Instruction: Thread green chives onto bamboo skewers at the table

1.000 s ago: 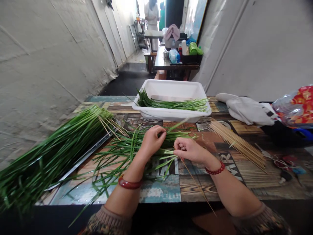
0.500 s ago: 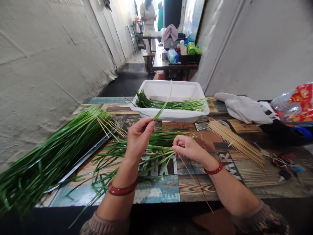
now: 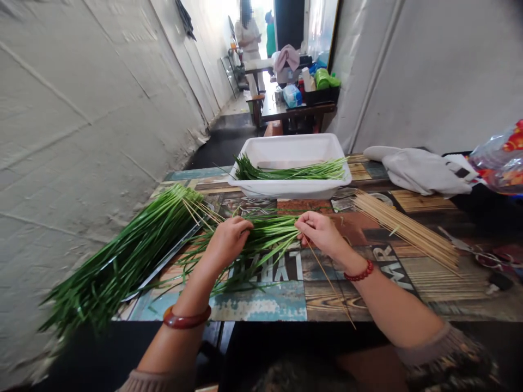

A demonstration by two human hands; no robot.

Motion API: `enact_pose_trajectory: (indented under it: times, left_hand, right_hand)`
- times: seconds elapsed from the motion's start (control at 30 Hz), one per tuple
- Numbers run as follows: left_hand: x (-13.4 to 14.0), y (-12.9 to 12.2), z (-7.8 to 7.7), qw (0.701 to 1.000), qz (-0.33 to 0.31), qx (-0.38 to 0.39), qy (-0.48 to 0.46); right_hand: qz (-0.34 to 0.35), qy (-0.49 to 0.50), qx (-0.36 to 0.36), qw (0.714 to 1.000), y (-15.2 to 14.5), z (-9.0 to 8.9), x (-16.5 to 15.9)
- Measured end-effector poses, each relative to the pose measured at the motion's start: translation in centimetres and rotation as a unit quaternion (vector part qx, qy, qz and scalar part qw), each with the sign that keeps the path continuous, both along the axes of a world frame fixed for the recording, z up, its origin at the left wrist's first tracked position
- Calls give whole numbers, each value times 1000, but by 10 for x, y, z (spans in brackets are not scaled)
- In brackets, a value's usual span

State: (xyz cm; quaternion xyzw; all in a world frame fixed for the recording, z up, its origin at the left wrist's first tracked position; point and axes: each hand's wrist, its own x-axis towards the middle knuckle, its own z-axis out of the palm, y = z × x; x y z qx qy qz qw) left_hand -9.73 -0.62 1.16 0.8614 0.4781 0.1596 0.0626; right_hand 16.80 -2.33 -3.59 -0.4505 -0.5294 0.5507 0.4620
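Note:
My right hand (image 3: 319,233) is closed in a pinch around a thin bamboo skewer (image 3: 329,275) and the pale ends of several chives. The skewer slants down toward the table's front edge. My left hand (image 3: 229,239) reaches over the loose chives (image 3: 272,231) on the table, its fingers curled and pressed together on the green stalks; its fingertips are partly hidden. To the left, a large bunch of chives (image 3: 134,256) lies on a metal tray (image 3: 165,258), with a few skewers resting near the cut ends.
A white plastic tub (image 3: 292,188) holding more chives stands at the table's back. On the right lie a bundle of bamboo skewers (image 3: 404,231), scissors (image 3: 466,245) and a grey cloth cap (image 3: 425,169). A person (image 3: 248,41) stands in the far background.
My left hand has come down from holding a chive up toward the tub to the stalks on the table. My right hand still pinches the skewer. The view has shifted slightly.

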Motion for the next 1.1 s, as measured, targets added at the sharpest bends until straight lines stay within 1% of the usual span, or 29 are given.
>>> enact_pose_trajectory:
  times: [0.07,0.17,0.27,0.37,0.43,0.5,0.6,0.7,0.77,0.83,0.93,1.0,1.03,1.1]
  left_hand:
    - [8,-4,-6,1000,-3,0,4]
    - [31,-5,-6,999,-12,6,-39]
    - [49,-2,-6,999,-19,-2,-46]
    - [53,2,-12,997,-42,-35,-60]
    - [51,4,-18,993,-57,-53,-89]
    - [49,5,-22,988,-55,-57,-132]
    - [57,7,-23,970,-37,-70,-230]
    - [75,9,-26,935,-6,-122,-332]
    - [88,12,-29,919,5,-150,-366]
    - [97,13,-36,909,-6,-167,-383]
    - [103,14,-46,896,-19,-182,-405]
    - [102,14,-51,895,-21,-179,-409]
    - [100,14,-53,899,-23,-172,-402]
    - [97,13,-53,917,-30,-140,-372]
  right_hand:
    - [3,0,-6,1000,1,-2,-1]
    - [-9,2,-26,1000,2,-5,-4]
    - [-22,19,-47,998,1,-5,-7]
    - [-35,31,-56,997,-3,-5,-9]
    - [-53,33,-53,997,-9,-7,-11]
    - [-77,33,-46,995,-17,-12,-13]
    - [-120,35,-31,992,-31,-18,-15]
    - [-156,29,-11,987,-45,-20,-14]
    - [-172,14,10,985,-53,-19,-14]
    - [-184,-12,34,982,-56,-17,-14]
    - [-201,-44,53,977,-54,-16,-16]
    - [-210,-52,53,975,-51,-16,-18]
    - [-214,-53,53,974,-49,-16,-18]
    - [-217,-60,56,973,-48,-15,-19]
